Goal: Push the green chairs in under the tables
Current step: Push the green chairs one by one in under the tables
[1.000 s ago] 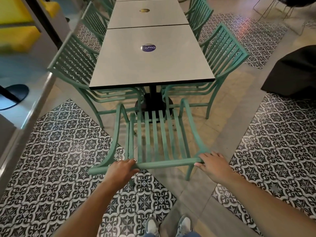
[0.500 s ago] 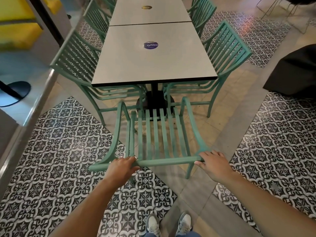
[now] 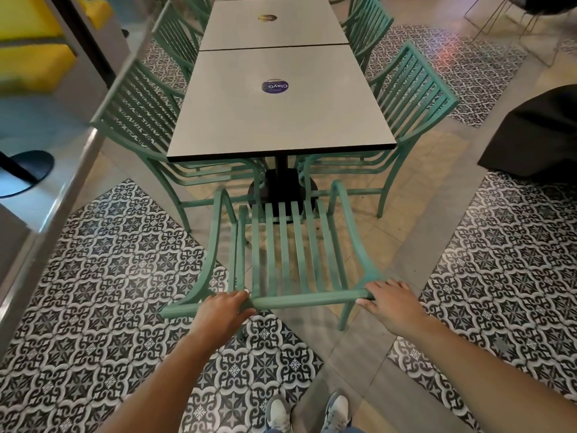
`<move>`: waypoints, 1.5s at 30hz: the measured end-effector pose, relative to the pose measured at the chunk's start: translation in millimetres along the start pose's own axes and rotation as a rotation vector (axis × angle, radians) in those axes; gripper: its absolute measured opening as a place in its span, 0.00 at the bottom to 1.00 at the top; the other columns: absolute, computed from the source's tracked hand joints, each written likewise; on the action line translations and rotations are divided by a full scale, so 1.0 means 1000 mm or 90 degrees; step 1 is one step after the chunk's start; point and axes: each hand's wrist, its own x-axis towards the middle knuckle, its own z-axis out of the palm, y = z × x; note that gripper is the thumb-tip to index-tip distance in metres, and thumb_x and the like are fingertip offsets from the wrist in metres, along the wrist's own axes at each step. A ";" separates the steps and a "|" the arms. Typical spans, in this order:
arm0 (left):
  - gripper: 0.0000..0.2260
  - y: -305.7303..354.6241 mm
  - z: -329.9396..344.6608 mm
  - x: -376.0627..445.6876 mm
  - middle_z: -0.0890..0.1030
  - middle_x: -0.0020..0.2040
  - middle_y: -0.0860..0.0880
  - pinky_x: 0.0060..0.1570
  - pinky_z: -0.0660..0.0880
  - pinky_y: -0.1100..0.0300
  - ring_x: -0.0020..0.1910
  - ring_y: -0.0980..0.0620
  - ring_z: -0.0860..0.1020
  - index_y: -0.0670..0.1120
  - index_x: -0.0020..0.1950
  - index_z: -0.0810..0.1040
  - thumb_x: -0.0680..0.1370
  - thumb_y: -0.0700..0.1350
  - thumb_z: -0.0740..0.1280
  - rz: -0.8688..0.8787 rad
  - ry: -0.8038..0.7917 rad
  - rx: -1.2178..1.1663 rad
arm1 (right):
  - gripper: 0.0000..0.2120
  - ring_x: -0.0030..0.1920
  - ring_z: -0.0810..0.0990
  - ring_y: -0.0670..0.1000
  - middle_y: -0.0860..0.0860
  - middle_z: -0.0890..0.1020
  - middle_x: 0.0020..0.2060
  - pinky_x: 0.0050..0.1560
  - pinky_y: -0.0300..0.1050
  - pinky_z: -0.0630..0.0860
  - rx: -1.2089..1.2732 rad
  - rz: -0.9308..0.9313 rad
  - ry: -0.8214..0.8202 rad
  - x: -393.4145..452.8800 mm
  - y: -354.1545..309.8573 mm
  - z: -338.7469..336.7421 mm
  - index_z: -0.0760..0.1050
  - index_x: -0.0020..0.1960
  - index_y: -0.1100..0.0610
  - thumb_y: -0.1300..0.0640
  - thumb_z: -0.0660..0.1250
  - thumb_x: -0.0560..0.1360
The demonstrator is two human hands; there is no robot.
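A green slatted chair [image 3: 290,245] stands in front of me at the near end of a grey table [image 3: 278,120]. Its seat front lies close to the black table base [image 3: 281,189], just short of the table's near edge. My left hand [image 3: 223,310] grips the left part of the chair's top rail. My right hand [image 3: 390,303] holds the right end of that rail. Two more green chairs flank the table, one on the left [image 3: 140,120] and one on the right [image 3: 409,98], both with their seats tucked under the top.
A second grey table [image 3: 271,29] adjoins the first farther away, with more green chairs beside it. A low grey ledge [image 3: 53,195] runs along the left. A dark object [image 3: 537,132] sits on the floor at the right. My shoes [image 3: 309,414] show at the bottom.
The green chair has slid forward toward the table, its seat front now nearer the black base. Both hands stayed on the top rail.
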 end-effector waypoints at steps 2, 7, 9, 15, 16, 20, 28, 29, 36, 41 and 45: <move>0.12 0.000 -0.001 0.000 0.72 0.42 0.60 0.47 0.73 0.63 0.40 0.59 0.73 0.54 0.51 0.73 0.79 0.61 0.58 0.001 -0.005 -0.003 | 0.41 0.59 0.73 0.50 0.44 0.77 0.58 0.58 0.47 0.65 -0.001 0.000 -0.008 0.000 -0.001 -0.001 0.69 0.62 0.46 0.28 0.31 0.66; 0.12 0.003 -0.006 0.001 0.73 0.44 0.59 0.51 0.75 0.60 0.42 0.59 0.74 0.54 0.53 0.72 0.79 0.61 0.58 -0.009 -0.041 -0.011 | 0.45 0.60 0.72 0.49 0.43 0.76 0.59 0.60 0.47 0.65 0.009 0.011 -0.006 -0.002 0.001 0.000 0.69 0.64 0.45 0.28 0.26 0.64; 0.13 0.006 -0.009 0.004 0.74 0.44 0.59 0.51 0.76 0.61 0.41 0.59 0.75 0.54 0.54 0.72 0.79 0.61 0.57 -0.020 -0.078 -0.014 | 0.46 0.61 0.71 0.50 0.44 0.76 0.60 0.61 0.48 0.64 0.013 0.021 -0.004 -0.003 -0.002 -0.001 0.69 0.64 0.45 0.27 0.26 0.64; 0.20 0.036 -0.021 0.041 0.79 0.53 0.54 0.53 0.78 0.54 0.49 0.55 0.79 0.53 0.60 0.75 0.79 0.63 0.54 -0.012 -0.023 -0.023 | 0.37 0.69 0.67 0.52 0.48 0.71 0.69 0.68 0.50 0.62 0.106 0.077 0.018 -0.011 -0.001 -0.024 0.64 0.73 0.50 0.30 0.41 0.74; 0.20 0.049 -0.023 0.053 0.79 0.56 0.54 0.55 0.78 0.52 0.51 0.53 0.79 0.52 0.62 0.75 0.79 0.63 0.55 0.006 -0.006 -0.026 | 0.33 0.69 0.67 0.52 0.48 0.70 0.69 0.68 0.50 0.63 0.106 0.086 0.030 -0.013 0.006 -0.028 0.63 0.73 0.50 0.32 0.46 0.76; 0.20 0.108 -0.036 0.092 0.78 0.62 0.50 0.57 0.76 0.48 0.55 0.50 0.79 0.51 0.66 0.72 0.80 0.60 0.56 0.050 0.008 -0.033 | 0.27 0.66 0.69 0.55 0.52 0.72 0.67 0.66 0.51 0.66 0.096 0.113 0.058 -0.010 0.041 -0.041 0.63 0.72 0.54 0.39 0.52 0.80; 0.21 0.267 -0.046 0.180 0.75 0.64 0.48 0.55 0.75 0.48 0.60 0.44 0.75 0.49 0.69 0.70 0.79 0.57 0.58 0.136 -0.076 0.012 | 0.31 0.65 0.70 0.55 0.51 0.71 0.67 0.64 0.53 0.68 0.191 0.123 0.053 0.004 0.155 -0.036 0.62 0.73 0.52 0.35 0.48 0.77; 0.21 0.284 -0.046 0.192 0.75 0.63 0.48 0.55 0.75 0.48 0.60 0.44 0.75 0.49 0.68 0.70 0.79 0.58 0.58 0.139 -0.073 0.024 | 0.33 0.65 0.70 0.55 0.51 0.71 0.67 0.64 0.53 0.69 0.197 0.116 0.050 0.006 0.171 -0.038 0.62 0.73 0.52 0.34 0.46 0.76; 0.22 0.426 -0.057 0.281 0.76 0.64 0.48 0.59 0.71 0.49 0.62 0.44 0.74 0.50 0.67 0.72 0.77 0.59 0.60 0.181 -0.070 0.044 | 0.29 0.67 0.68 0.55 0.52 0.71 0.68 0.67 0.51 0.66 0.225 0.125 0.093 0.015 0.321 -0.083 0.63 0.73 0.55 0.39 0.54 0.79; 0.21 0.483 -0.063 0.362 0.77 0.62 0.47 0.58 0.71 0.49 0.61 0.43 0.74 0.50 0.66 0.72 0.78 0.59 0.59 0.184 -0.072 0.061 | 0.28 0.68 0.67 0.54 0.51 0.70 0.69 0.66 0.48 0.65 0.226 0.136 0.140 0.059 0.395 -0.109 0.64 0.73 0.55 0.40 0.55 0.79; 0.20 0.516 -0.068 0.442 0.76 0.62 0.47 0.59 0.69 0.49 0.62 0.43 0.73 0.50 0.65 0.72 0.78 0.59 0.58 0.179 -0.037 0.070 | 0.29 0.70 0.64 0.53 0.51 0.67 0.71 0.67 0.47 0.63 0.211 0.119 0.123 0.120 0.455 -0.125 0.61 0.75 0.54 0.39 0.54 0.79</move>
